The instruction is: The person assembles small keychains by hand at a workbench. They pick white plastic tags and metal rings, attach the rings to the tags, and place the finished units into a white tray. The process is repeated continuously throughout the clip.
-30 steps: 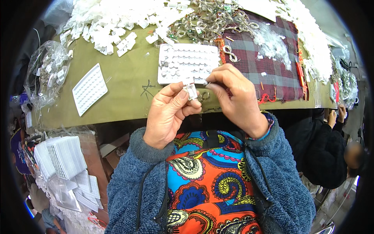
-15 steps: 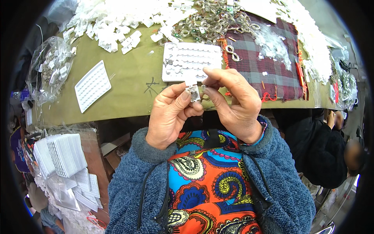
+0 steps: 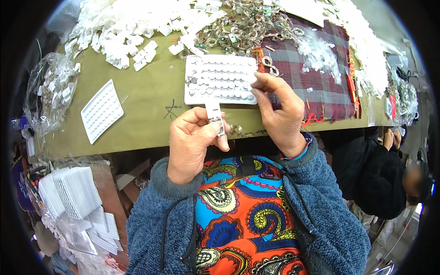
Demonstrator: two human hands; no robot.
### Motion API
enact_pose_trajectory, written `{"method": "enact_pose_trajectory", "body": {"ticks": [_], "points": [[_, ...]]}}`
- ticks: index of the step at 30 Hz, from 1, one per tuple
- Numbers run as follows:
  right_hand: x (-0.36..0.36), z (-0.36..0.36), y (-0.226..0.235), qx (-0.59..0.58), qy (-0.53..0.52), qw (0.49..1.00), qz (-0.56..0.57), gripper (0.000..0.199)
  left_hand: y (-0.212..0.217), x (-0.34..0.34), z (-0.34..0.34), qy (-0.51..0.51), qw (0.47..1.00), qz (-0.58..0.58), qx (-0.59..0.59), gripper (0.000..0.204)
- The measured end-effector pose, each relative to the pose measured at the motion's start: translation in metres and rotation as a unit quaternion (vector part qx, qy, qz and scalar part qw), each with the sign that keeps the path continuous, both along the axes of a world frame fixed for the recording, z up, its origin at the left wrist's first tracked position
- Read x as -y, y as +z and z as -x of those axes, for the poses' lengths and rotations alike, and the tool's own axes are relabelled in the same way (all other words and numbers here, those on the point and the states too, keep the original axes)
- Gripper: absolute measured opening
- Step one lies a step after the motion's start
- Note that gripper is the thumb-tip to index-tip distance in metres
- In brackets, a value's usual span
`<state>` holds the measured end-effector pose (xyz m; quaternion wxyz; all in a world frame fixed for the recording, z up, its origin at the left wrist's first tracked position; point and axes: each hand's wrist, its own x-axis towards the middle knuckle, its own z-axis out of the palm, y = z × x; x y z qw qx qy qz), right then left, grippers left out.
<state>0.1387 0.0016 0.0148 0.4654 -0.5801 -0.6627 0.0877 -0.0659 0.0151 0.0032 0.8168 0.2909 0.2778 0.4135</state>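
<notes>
My left hand pinches a small white plastic case, its lid part pointing away from me. Metal and clear parts show at the case's near end, partly covered by my thumb. Just beyond it lies a white tray with rows of round silver button cells. My right hand is at the tray's right edge, thumb and forefinger apart, with nothing visible between them. A thin wire bundle hangs beside my left fingers.
White plastic cases are heaped at the far left, coiled wires at the back. Clear pieces lie on a plaid cloth to the right. Another white tray lies left; stacked trays stand lower left. A co-worker sits at right.
My right hand has left the case and moved to the tray's right edge, its fingers parting. My left hand has shifted slightly left and nearer with the case.
</notes>
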Motion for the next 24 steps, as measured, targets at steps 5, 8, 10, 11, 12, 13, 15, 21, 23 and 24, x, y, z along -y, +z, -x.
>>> {"method": "enact_pose_trajectory", "body": {"ticks": [5,8,10,11,12,13,15,21,23,24], "points": [[-0.008,-0.003,-0.007,0.075,0.018,0.996,-0.043,0.037,-0.002,-0.002,-0.001,0.011,1.0,0.006,0.005,0.019],[-0.01,-0.002,-0.011,0.083,0.005,0.996,-0.024,0.032,-0.001,-0.002,-0.002,0.013,1.0,0.008,0.0,0.021],[-0.012,-0.002,-0.012,0.098,0.008,0.995,-0.026,0.031,-0.001,-0.003,-0.002,0.009,1.0,0.003,-0.005,0.021],[-0.013,-0.002,-0.012,0.105,0.011,0.994,-0.027,0.031,-0.001,-0.003,-0.002,0.007,1.0,-0.001,-0.009,0.022],[-0.013,-0.002,-0.012,0.108,0.009,0.994,-0.031,0.03,-0.001,-0.004,-0.002,0.005,1.0,-0.005,-0.013,0.022],[-0.014,-0.002,-0.012,0.105,0.011,0.994,-0.025,0.03,-0.002,-0.004,-0.002,0.004,1.0,-0.006,-0.006,0.023],[-0.014,-0.002,-0.01,0.091,0.007,0.996,-0.017,0.029,-0.002,-0.004,-0.001,0.004,1.0,-0.009,0.006,0.024],[-0.018,-0.003,-0.005,0.075,0.07,0.994,0.048,0.037,-0.003,0.002,0.002,-0.011,0.999,0.024,0.037,0.023],[-0.021,-0.005,-0.004,0.099,0.082,0.991,0.049,0.036,-0.004,0.006,0.001,-0.017,0.999,0.03,0.042,0.024],[-0.022,-0.005,-0.004,0.091,0.087,0.99,0.063,0.032,-0.004,0.008,0.001,-0.02,0.998,0.032,0.042,0.024]]}}
